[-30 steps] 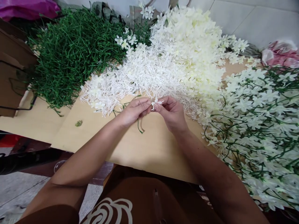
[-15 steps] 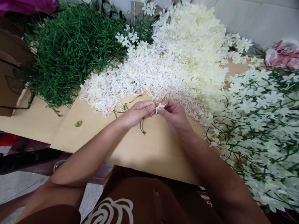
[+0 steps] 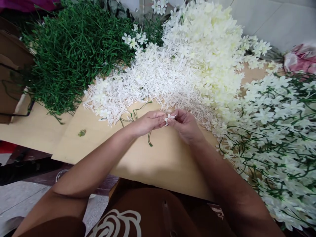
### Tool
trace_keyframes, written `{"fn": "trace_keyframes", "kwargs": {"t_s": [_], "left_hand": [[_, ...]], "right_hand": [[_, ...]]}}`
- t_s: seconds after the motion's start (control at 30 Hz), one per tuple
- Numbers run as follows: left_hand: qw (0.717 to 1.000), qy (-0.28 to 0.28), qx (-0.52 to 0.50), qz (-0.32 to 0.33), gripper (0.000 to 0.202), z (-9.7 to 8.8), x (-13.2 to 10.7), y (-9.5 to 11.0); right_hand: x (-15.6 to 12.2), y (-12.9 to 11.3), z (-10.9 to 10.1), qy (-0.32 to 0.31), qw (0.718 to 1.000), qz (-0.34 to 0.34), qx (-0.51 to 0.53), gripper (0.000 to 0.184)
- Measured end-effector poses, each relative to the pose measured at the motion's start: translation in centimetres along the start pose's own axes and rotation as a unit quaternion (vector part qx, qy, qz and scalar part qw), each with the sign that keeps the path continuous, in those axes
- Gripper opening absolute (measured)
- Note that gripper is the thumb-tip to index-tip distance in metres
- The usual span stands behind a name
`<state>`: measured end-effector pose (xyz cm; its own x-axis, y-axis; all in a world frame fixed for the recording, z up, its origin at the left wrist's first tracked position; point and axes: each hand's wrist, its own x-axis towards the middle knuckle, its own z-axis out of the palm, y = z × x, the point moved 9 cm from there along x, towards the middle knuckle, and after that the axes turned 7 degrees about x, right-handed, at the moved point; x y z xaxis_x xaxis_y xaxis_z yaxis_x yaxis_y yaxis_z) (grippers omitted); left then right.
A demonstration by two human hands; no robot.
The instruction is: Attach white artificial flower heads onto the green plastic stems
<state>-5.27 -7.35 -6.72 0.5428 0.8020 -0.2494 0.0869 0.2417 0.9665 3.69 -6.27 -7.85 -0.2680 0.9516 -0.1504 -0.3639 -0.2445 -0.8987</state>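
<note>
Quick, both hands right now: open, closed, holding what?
Left hand: closed, pinching a green stem that hangs below its fingers.
Right hand: closed, fingertips pinching a small white flower against the left hand's fingertips.

A craft workshop: heaps of green plastic stems [image 3: 71,52], white stamens [image 3: 148,82] and cream petals [image 3: 209,42] cover a wooden board [image 3: 158,158].

Two hands at the board [image 3: 153,158], one white flower [image 3: 169,117] between them; around it perhaps four heaps, pieces uncountable
</note>
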Motion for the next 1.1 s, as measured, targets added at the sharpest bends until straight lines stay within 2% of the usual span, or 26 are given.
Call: {"fn": "trace_keyframes", "kwargs": {"t_s": [0.2, 0.4, 0.57, 0.87, 1.1], "left_hand": [[0.999, 0.044, 0.003, 0.017, 0.053, -0.8, -0.1, 0.4], [0.994, 0.022, 0.089, 0.057, 0.051, -0.6, -0.6, 1.7], [0.992, 0.016, 0.089, 0.084, 0.05, -0.7, -0.9, 2.6], [0.993, 0.007, 0.076, 0.086, 0.048, -1.0, -0.5, 1.1], [0.993, 0.006, 0.089, 0.079, 0.049, -0.5, -0.8, 1.7]], "right_hand": [[-0.6, -0.4, 0.3, -0.028, 0.999, 0.021, 0.039, 0.031], [-0.6, 0.1, 0.2, -0.003, 0.998, 0.038, 0.059, 0.035], [-0.6, 0.9, 0.3, -0.014, 0.994, 0.063, 0.084, 0.032], [-0.7, 0.7, 0.7, -0.025, 0.996, 0.041, 0.077, 0.031], [-0.5, 0.9, 0.4, -0.012, 0.996, 0.05, 0.07, 0.036]]}}
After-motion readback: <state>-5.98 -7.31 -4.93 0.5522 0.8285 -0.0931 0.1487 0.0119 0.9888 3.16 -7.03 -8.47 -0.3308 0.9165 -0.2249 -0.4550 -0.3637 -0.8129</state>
